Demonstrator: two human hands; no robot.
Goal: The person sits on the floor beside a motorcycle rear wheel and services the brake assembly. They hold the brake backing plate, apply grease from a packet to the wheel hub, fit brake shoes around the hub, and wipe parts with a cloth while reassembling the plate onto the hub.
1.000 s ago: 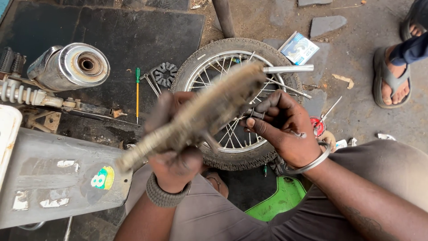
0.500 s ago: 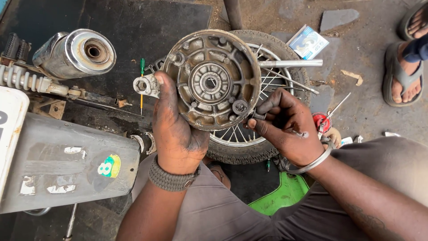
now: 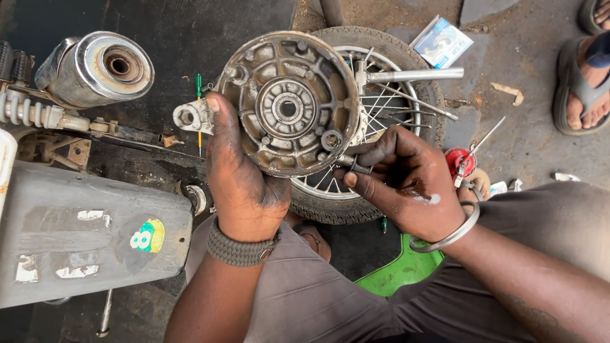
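Observation:
My left hand (image 3: 241, 184) grips a round, dirty metal brake drum plate (image 3: 289, 105) by its left rim and holds it up facing me, its lever arm sticking out to the left. My right hand (image 3: 406, 184) pinches a small dark metal part (image 3: 356, 165) against the plate's lower right edge. Behind the plate lies a spoked motorcycle wheel (image 3: 394, 108) with its tyre and a shiny axle rod (image 3: 416, 75).
A chrome exhaust muffler (image 3: 98, 70) and a grey motorcycle side panel (image 3: 82, 235) lie at left. A green screwdriver (image 3: 199, 108) rests on the dark mat. A small box (image 3: 441, 41) and another person's sandalled foot (image 3: 588, 79) are at upper right. A green object (image 3: 400, 273) sits below.
My left hand turned the brake plate from edge-on to face-on, then brought it nearer. My right hand moved onto its lower right edge with the small part.

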